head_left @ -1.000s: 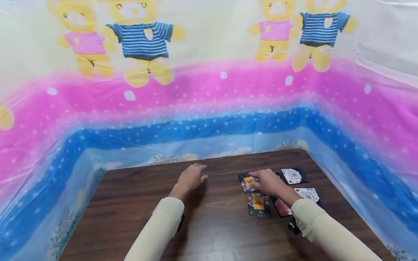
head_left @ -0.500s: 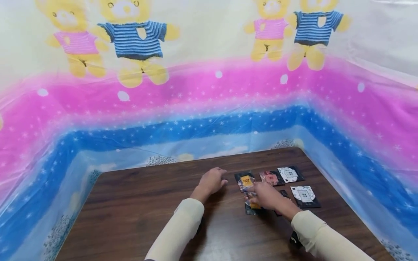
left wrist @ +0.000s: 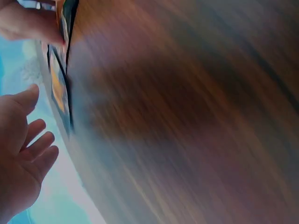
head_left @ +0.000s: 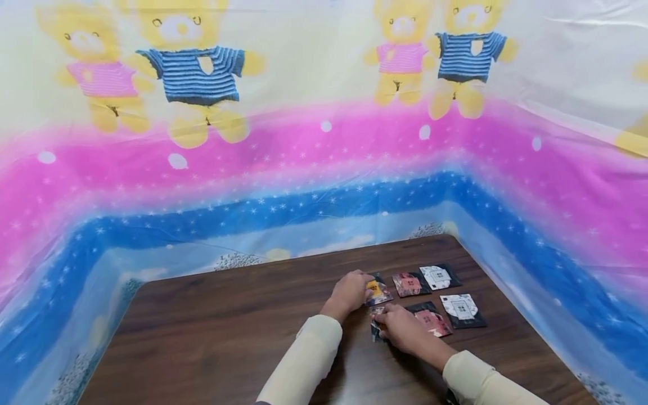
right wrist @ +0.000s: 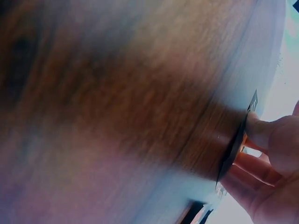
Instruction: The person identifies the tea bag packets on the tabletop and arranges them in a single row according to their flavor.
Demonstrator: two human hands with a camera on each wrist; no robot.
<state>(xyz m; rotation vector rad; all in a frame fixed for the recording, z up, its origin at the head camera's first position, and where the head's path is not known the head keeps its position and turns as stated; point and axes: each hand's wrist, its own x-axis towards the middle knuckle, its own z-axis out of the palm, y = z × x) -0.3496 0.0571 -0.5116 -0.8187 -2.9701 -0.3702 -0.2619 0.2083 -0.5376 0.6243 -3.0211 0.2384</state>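
My right hand [head_left: 402, 326] pinches a small flat packet [head_left: 375, 331] by its edge, tilted up from the table; the hand hides most of its front. In the right wrist view, the thumb and fingers lie on either side of that dark packet [right wrist: 232, 151]. My left hand [head_left: 350, 291] is just left of a yellow-labelled packet [head_left: 379, 290], overlapping its edge in the head view. The left wrist view has the left hand [left wrist: 21, 154] with loosely extended fingers and nothing in them, and the orange-labelled packet [left wrist: 58, 91] flat on the table beyond.
Two red-labelled packets [head_left: 410, 284] and two white-labelled packets [head_left: 462, 310] lie right of the hands on the brown wooden table [head_left: 212, 337]. A printed curtain [head_left: 283, 152] with teddy bears hangs around the table's far and side edges.
My left hand has moved right, up to the yellow-labelled packet. The right hand has come down from the back packet to the front yellow-labelled one and tilted it up.
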